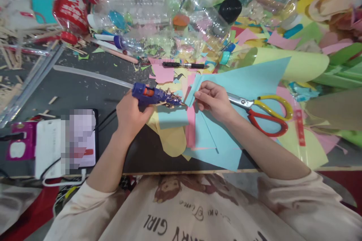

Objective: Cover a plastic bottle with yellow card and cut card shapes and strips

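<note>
My left hand (pixel 130 115) is wrapped round a blue glue gun (pixel 148 96). A long translucent glue stick (pixel 93 75) sticks out of its back end, and bits of debris cling round the nozzle. The nozzle tip meets the lower end of a narrow folded strip of light blue paper (pixel 194 89). Between thumb and fingers, my right hand (pixel 212 99) pinches that strip. Scissors (pixel 254 107) with one yellow and one red handle lie just right of it, their blades partly hidden behind the hand. Beneath are sheets of light blue paper (pixel 217 135).
A black pen (pixel 185 65) lies beyond my hands. Clear plastic bottles (pixel 135 7) and paper scraps crowd the back. A phone (pixel 85 139) and a white power bank (pixel 48 147) with cables sit at left. More glue sticks (pixel 34 79) lie far left. The table edge (pixel 181 172) runs near me.
</note>
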Available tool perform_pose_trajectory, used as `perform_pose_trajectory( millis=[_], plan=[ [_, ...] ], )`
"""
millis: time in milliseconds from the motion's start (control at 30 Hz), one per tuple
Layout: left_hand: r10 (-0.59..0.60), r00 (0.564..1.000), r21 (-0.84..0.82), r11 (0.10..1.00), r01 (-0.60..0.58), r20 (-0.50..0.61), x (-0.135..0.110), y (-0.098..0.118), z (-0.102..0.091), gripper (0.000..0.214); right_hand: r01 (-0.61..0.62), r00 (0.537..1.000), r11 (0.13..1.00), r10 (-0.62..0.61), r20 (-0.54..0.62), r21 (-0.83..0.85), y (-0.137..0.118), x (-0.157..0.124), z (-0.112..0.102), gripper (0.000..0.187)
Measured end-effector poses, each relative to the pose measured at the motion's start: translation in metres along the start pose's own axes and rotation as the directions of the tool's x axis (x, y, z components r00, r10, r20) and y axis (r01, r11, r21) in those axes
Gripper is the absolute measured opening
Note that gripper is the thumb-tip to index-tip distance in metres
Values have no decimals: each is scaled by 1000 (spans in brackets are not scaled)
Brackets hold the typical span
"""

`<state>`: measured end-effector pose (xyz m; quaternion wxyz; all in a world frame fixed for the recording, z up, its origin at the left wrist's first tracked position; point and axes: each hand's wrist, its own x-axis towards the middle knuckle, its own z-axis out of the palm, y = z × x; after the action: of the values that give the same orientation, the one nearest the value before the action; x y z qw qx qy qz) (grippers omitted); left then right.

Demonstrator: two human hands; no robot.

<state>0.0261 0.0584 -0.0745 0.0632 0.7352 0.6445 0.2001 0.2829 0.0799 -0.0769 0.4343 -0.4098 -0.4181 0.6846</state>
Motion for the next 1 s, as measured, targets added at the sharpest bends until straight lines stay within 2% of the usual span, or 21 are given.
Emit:
perform_pose_trajectory(
  millis=[200, 467, 633, 1000],
  plan=[
    [11, 999, 42, 999, -13, 34, 0, -1, -1, 28, 11, 1000, 1000, -10, 27, -14, 1, -1, -1, 45],
    [17, 1000, 2, 1000, -17, 23, 0, -4, 1, 39, 23, 998, 999, -21, 65, -25, 3, -3, 0, 45],
    [13, 1000, 5, 1000, -13, 6, 0, -5, 1, 28, 7, 995, 997, 1, 101, -77, 5, -5, 2, 46],
    [-35, 999, -54, 998, 33, -40, -1, -10, 5, 27, -15, 984, 972, 55, 168, -233, 1, -10, 4, 40]
  ],
)
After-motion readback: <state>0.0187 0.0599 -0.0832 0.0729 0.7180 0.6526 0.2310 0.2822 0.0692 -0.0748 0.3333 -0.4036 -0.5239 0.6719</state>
